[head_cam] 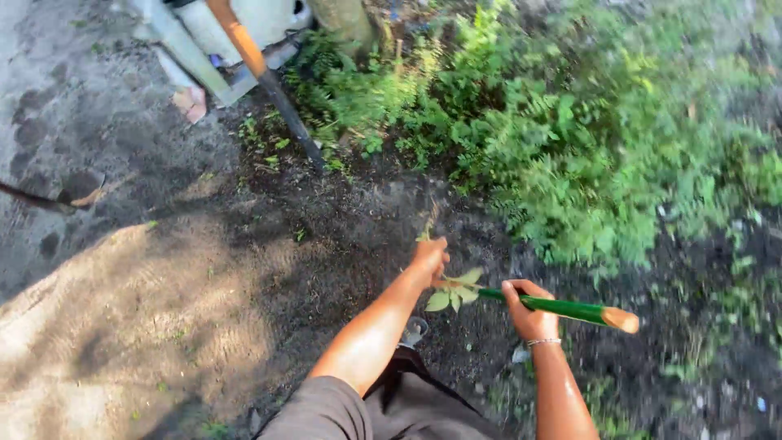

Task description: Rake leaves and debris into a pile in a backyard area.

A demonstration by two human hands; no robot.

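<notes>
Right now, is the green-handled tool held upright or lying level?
Roughly level: the green-handled tool runs sideways, gripped by the right hand, its orange end pointing right.

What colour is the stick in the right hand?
Green, with an orange-brown end, on the stick in the right hand; head view.

The far end of the green-handled tool (570, 309) is hidden past the fingers of the left hand (429, 259) and behind pale leaves (456, 289). What the left fingers pinch is too small to identify. The orange-handled tool (265, 77) is cut off at the top edge. Greenery (586, 138) beyond the fingertips is blurred.
</notes>
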